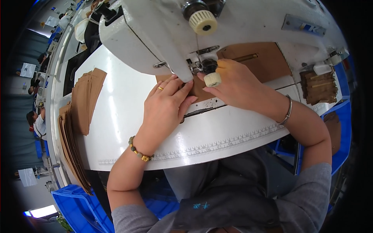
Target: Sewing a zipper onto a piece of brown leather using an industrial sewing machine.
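Note:
A white sewing machine (132, 42) stands over a brown flat piece of material (268, 58), cloth or leather, with a narrow gold-coloured strip (248, 57) on it. My left hand (165, 99) rests on the piece left of the needle area, fingers stretched forward and thumb apart. On the other side, my right hand (237, 83) grips the piece close to the presser foot, its fingers bent. A cream ridged knob (212, 80) hides some of those fingertips. The needle point cannot be made out.
Brown cut pieces (89, 97) lie fanned at the left, beside a thicker stack (68, 143) hanging over the edge. Further brown pieces (318, 87) lie at the right. A printed ruler (217, 145) follows the table's front. Blue bins (81, 206) stand below; people work far left.

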